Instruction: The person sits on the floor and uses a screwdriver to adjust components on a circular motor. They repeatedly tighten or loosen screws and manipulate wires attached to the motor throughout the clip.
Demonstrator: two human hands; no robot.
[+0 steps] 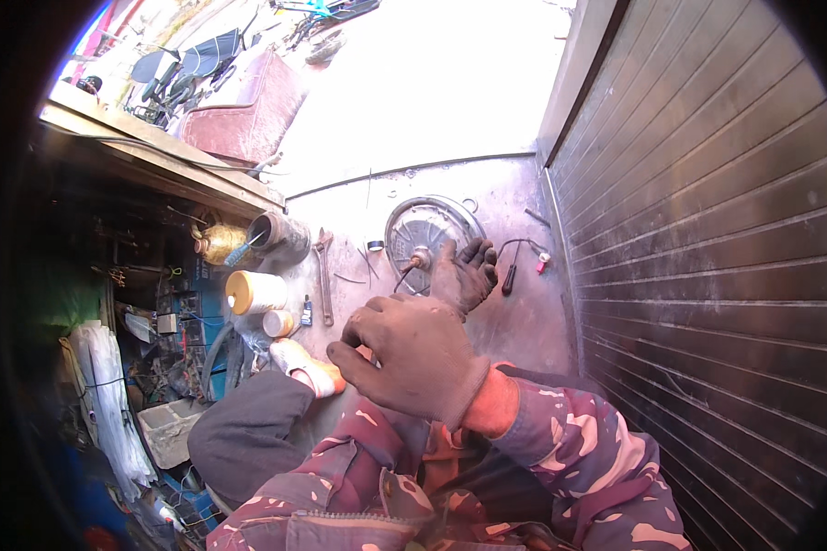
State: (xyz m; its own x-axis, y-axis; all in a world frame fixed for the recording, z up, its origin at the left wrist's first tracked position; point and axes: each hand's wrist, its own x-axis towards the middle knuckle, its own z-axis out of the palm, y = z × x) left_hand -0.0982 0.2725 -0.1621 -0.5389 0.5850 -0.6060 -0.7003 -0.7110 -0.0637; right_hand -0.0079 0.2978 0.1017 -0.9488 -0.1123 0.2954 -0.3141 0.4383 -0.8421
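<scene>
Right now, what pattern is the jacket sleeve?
Camouflage, maroon, purple and cream patches, on the jacket sleeve; head view shows it best.

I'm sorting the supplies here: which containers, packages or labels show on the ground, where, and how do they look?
Small bottle: left of the wrench, dark with a blue label.
Small jar: left of the bottle, on its side, cream lid.
Larger can: above the jar, on its side, pale, yellow end.
Dark can: near the step, open, a brush inside.
No signs or screens.
</scene>
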